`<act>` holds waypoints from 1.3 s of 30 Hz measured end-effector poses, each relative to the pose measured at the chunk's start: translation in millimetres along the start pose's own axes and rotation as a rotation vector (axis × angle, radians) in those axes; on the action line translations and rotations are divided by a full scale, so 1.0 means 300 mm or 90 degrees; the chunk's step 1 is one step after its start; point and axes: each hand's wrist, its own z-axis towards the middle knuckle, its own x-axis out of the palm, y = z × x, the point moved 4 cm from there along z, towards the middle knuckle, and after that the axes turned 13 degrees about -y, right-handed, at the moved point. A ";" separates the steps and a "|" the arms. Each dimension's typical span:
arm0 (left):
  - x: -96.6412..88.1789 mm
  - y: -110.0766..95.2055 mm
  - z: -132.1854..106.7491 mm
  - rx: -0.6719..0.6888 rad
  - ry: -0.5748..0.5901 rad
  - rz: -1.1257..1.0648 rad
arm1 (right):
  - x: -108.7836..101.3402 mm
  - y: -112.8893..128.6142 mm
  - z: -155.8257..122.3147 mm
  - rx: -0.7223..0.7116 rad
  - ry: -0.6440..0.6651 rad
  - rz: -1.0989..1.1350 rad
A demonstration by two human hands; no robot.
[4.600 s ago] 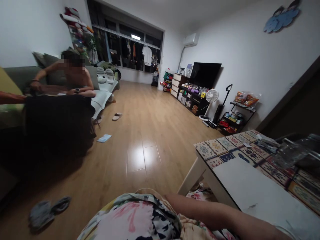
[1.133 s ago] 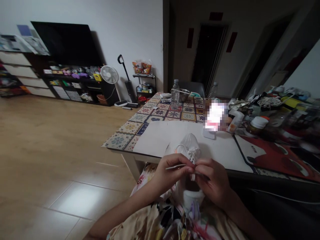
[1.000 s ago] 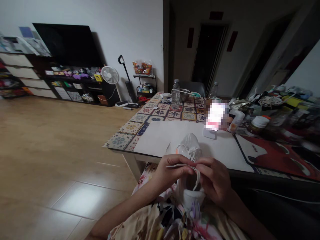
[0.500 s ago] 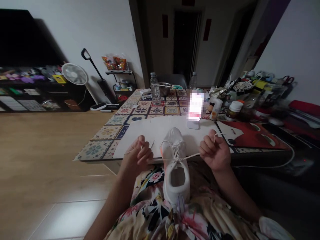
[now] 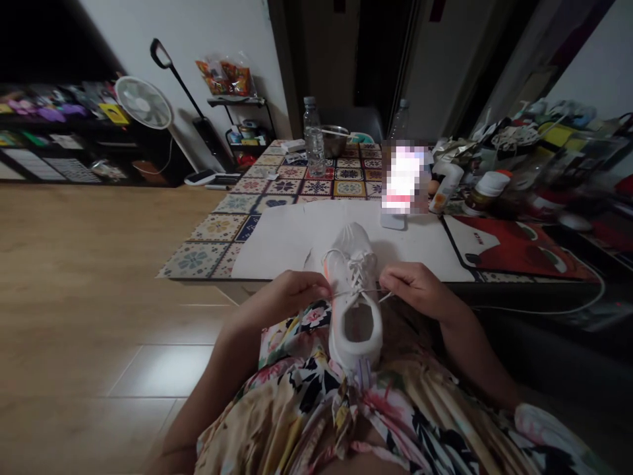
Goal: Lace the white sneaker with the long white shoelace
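Pinching lace ends [image 5: 346,291] either side of white shoe [image 5: 355,310]: left hand [image 5: 297,293], right hand [image 5: 415,287], both clenched; toe on surface [image 5: 277,244].

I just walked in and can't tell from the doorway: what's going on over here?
A seated person has a white sneaker on their lap, its toe towards the table. The left hand and the right hand each pinch an end of the lace, drawn out to either side.
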 end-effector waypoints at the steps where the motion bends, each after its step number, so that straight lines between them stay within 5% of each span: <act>1: 0.002 -0.001 0.001 0.007 0.019 0.005 | 0.001 -0.001 -0.003 0.009 0.016 -0.004; 6: -0.010 0.004 0.003 0.046 0.068 0.002 | -0.012 -0.005 -0.018 0.021 0.108 0.045; 10: -0.026 -0.017 0.001 0.163 0.077 -0.094 | -0.026 -0.004 -0.018 -0.007 0.176 0.144; 13: -0.026 -0.046 -0.002 0.236 0.038 -0.210 | -0.020 0.003 -0.012 -0.036 0.188 0.263; 21: 0.007 -0.089 -0.020 0.249 -0.093 -0.357 | 0.020 -0.011 -0.027 -0.044 0.134 0.498; 25: 0.016 -0.093 -0.028 0.216 -0.107 -0.421 | -0.020 -0.011 -0.031 -0.041 0.188 0.410; 29: 0.025 -0.089 -0.022 0.206 -0.081 -0.472 | -0.102 -0.005 -0.047 -0.105 0.311 0.134; 35: 0.019 -0.084 -0.017 0.215 -0.051 -0.468 | -0.248 -0.088 -0.079 -0.063 0.210 -0.253; 39: 0.024 -0.092 -0.022 0.208 -0.054 -0.481 | -0.217 -0.051 -0.066 -0.044 0.101 -0.304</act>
